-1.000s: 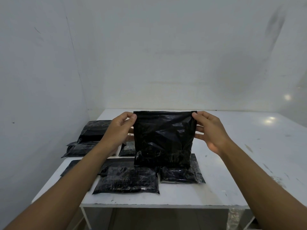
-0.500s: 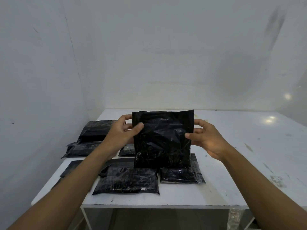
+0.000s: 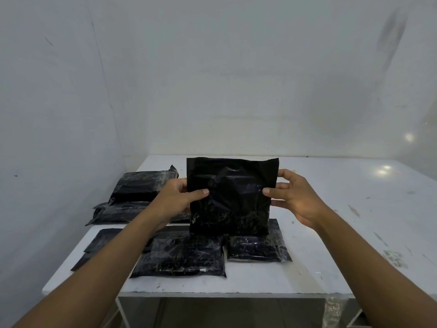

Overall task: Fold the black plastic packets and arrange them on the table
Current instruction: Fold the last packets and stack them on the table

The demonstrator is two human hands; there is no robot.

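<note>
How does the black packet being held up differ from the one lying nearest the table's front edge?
The held packet is upright, pinched at its sides by the left hand and right hand; the front packet lies flat on the table, untouched. The held packet shows few glints, while the front packet glitters with many creases. Both are black plastic.

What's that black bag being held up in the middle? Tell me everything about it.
The black plastic packet is a roughly square pouch of glossy, crinkled, opaque film, with faint pale marks near its lower left corner. It is held upright above the white table, top edge level. The left hand pinches its left edge and the right hand its right edge, thumbs on the near face. Its bottom hangs before other black packets lying flat; whether it touches them I cannot tell.
</note>
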